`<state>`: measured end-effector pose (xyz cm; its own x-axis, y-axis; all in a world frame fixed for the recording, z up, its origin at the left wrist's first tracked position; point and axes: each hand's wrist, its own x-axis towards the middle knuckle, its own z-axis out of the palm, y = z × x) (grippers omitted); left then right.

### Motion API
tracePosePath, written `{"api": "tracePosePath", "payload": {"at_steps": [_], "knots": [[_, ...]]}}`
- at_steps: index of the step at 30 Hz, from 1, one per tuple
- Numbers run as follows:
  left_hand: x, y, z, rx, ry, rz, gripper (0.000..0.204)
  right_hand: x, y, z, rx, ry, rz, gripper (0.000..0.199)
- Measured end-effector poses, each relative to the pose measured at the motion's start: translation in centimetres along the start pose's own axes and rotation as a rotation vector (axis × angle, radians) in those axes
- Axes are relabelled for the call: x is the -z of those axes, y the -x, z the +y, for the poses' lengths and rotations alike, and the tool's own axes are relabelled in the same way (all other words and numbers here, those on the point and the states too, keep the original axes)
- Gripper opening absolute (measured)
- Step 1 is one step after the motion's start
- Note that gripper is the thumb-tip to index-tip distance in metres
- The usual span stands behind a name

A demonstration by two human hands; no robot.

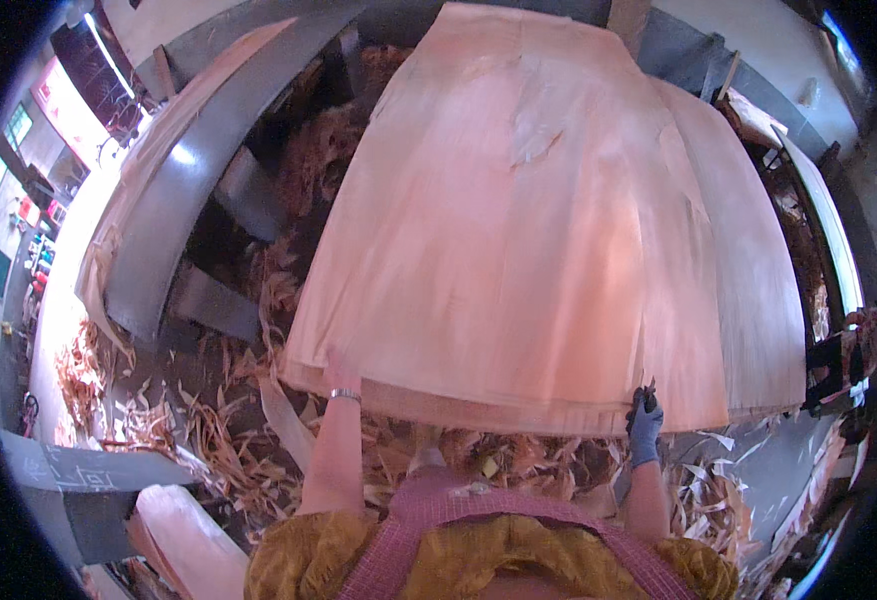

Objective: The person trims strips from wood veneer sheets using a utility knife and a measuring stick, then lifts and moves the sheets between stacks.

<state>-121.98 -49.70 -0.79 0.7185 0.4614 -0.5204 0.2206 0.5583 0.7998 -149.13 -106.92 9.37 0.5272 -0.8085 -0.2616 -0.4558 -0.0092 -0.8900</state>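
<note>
Stack: big thin wood sheets [548, 220] piled flat, near edge right at the fingers.
Floor [208, 400]: below the fingers, covered in curly wood scraps [218, 440].

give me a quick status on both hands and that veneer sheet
Left hand bare, pressed on near edge of top veneer sheet. Right hand gloved, gripping the same edge. Sheet lies flat on stack. Wood scraps litter the floor; nothing on the sheet.

Wood scraps [228, 440] litter the floor [758, 480]; a grey beam [188, 180] slants at left, and what may be another person [853, 355] stands far right
</note>
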Motion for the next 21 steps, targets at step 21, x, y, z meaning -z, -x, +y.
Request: {"api": "tracePosePath", "payload": {"at_steps": [21], "knots": [[4.5, 2.2, 0.9, 0.196, -0.282, 0.48, 0.021, 2.8, -2.9, 14.0, 0.185, 0.641, 0.062, 0.049]]}}
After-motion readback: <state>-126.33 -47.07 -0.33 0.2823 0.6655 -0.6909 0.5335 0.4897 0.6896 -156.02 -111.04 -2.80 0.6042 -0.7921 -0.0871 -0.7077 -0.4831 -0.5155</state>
